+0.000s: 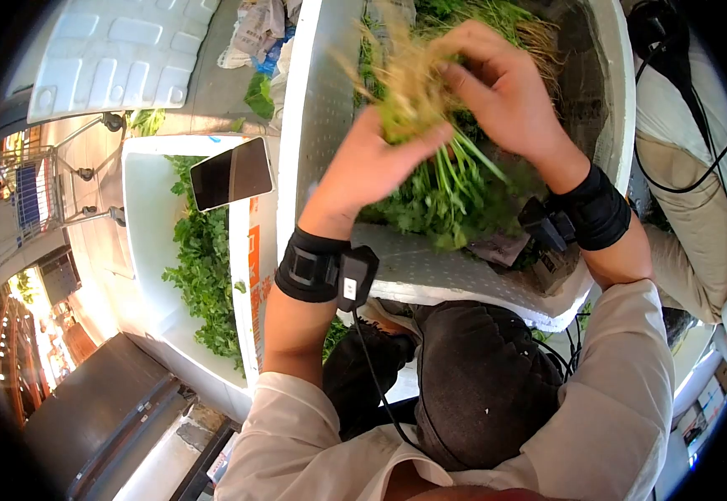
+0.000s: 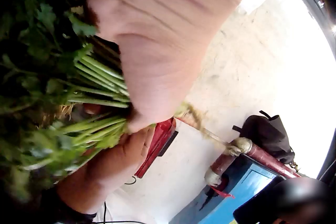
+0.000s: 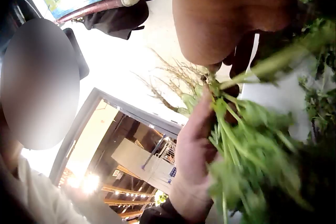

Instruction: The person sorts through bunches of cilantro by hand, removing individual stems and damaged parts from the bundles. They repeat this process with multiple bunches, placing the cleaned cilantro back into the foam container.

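A bunch of leafy coriander point(image 1: 455, 196) hangs over a large white foam box, its leaves down and its pale roots point(image 1: 397, 71) up. My left hand point(image 1: 372, 167) grips the stems just under the roots, thumb across them. At the root end, my right hand point(image 1: 514, 100) pinches with curled fingers and thumb; the roots are blurred here. In the right wrist view a single green stem point(image 3: 278, 64) runs out beside the right fingers, close to the left hand point(image 3: 194, 155). The left wrist view shows light green stems point(image 2: 102, 79) below the left palm.
The foam box point(image 1: 318, 58) holds more coriander and newspaper. To its left, a second foam box point(image 1: 146, 167) contains greens, with a smartphone point(image 1: 232, 174) lying across its rim. A foam lid point(image 1: 121, 50) and a shopping cart point(image 1: 21, 196) stand farther left. A cable point(image 1: 372, 359) hangs from the left wrist.
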`<action>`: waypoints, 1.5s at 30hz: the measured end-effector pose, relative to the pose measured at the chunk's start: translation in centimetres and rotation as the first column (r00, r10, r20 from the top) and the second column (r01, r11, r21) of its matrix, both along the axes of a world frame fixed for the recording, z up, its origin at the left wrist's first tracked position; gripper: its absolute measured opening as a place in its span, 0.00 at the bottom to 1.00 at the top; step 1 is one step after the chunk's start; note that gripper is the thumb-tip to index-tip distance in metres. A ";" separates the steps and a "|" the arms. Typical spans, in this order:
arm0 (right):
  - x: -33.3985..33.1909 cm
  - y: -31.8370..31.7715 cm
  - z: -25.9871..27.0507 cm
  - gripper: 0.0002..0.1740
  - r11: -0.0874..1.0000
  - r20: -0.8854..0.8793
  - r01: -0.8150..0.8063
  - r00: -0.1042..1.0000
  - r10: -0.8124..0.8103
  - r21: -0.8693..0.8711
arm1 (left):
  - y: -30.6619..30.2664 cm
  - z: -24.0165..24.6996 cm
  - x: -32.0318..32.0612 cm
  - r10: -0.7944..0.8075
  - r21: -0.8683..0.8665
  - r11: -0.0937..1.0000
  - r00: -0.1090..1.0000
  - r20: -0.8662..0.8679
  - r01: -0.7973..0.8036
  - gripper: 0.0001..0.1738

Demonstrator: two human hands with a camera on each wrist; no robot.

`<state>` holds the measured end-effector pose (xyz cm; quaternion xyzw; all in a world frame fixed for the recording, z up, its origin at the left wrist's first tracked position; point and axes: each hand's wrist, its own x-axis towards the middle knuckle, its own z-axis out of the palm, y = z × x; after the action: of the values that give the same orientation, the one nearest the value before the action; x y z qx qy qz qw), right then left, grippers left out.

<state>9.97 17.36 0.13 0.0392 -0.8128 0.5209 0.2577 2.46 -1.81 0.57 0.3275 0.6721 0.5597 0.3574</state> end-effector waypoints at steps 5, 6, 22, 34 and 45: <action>0.1 1.3 1.7 0.08 0.917 0.266 0.216 0.955 -0.128 -0.334 | 0.5 0.0 0.4 0.153 -0.098 0.984 0.987 0.041 -0.148 0.19; 0.1 1.5 2.1 0.07 0.897 0.316 0.257 0.938 -0.142 -0.361 | 0.5 0.1 0.3 0.152 -0.097 0.984 0.988 0.040 -0.147 0.19; 0.4 1.8 0.5 0.25 0.942 0.097 -0.041 0.995 0.010 0.333 | 0.6 0.1 -0.9 0.400 -0.022 0.898 0.795 0.457 -0.439 0.17; 0.2 1.5 0.1 0.23 0.904 -0.039 -0.106 0.990 0.134 0.414 | 0.4 0.1 -1.0 0.360 0.000 0.911 0.797 0.485 -0.412 0.19; 0.3 0.4 0.6 0.13 0.849 -0.134 0.015 0.989 0.066 0.528 | 0.4 -0.3 -1.1 0.317 0.025 0.924 0.798 0.512 -0.382 0.17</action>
<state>10.29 17.79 0.73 0.1574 -0.9027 0.2768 0.2895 1.37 -1.41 0.23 0.0639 0.5685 0.7229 0.3875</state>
